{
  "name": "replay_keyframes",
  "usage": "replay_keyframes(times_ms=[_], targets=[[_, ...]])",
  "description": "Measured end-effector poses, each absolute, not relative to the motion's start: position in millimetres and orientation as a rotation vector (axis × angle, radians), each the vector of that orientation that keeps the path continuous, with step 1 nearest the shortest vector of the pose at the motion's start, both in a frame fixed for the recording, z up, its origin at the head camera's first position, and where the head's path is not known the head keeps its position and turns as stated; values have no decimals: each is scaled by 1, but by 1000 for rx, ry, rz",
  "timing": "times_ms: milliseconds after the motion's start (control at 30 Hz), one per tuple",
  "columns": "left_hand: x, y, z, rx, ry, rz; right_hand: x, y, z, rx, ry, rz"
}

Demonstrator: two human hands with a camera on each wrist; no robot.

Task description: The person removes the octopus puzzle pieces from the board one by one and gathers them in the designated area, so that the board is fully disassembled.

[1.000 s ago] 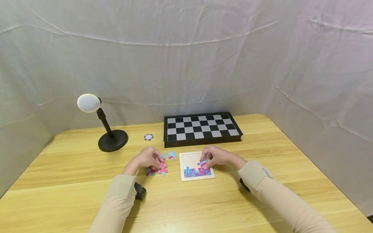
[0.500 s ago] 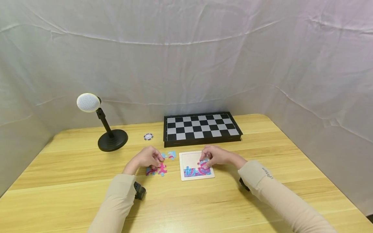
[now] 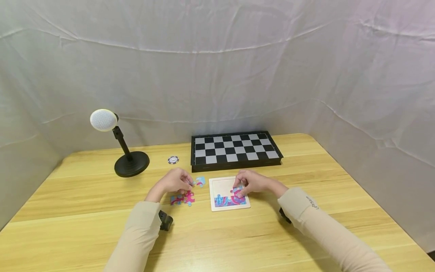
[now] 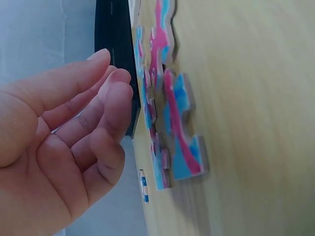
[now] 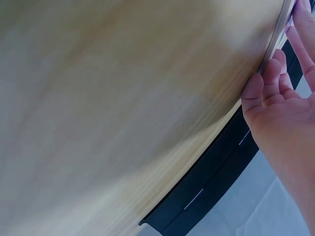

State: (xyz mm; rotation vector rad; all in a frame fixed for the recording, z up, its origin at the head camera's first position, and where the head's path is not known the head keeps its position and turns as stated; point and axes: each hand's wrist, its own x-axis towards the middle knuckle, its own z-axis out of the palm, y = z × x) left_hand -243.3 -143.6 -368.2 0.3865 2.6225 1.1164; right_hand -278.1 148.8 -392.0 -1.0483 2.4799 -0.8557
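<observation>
My left hand [image 3: 174,180] hovers over loose jigsaw pieces, its fingers loosely curled and nothing between them. Just below it lie a pink jigsaw piece [image 3: 189,198] and a pink-and-blue piece [image 4: 179,123]. A light-blue piece [image 3: 201,181] sits beyond the fingertips, and the left wrist view shows several pieces side by side. To the right, a pale square puzzle tray [image 3: 221,186] has joined blue, pink and purple pieces [image 3: 222,201] along its near side. My right hand [image 3: 252,181] pinches a pink-and-blue jigsaw piece [image 3: 236,191] at the tray's right side, its fingers partly covering it.
Behind the tray lies a black-and-white checkered board [image 3: 234,148] with a black frame. A poker chip [image 3: 173,160] is left of it. Farther left stands a microphone [image 3: 103,120] on a round black base [image 3: 131,164]. Pale cloth hangs behind the wooden table [image 3: 217,241].
My left hand has let go of the pink jigsaw piece and shifted slightly up and right, toward the light-blue pieces. The right hand stays in place on its piece.
</observation>
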Motion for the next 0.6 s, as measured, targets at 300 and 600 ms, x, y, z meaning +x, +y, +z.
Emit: replay_keyframes(times_ms=[300,600], targets=[[-240,-150,-364,335,2629,1018,-277,149,-390,-1056,2471,-877],[-239,-150,-365,233,2625,975,-277,148,-390,-1038,2467,-884]])
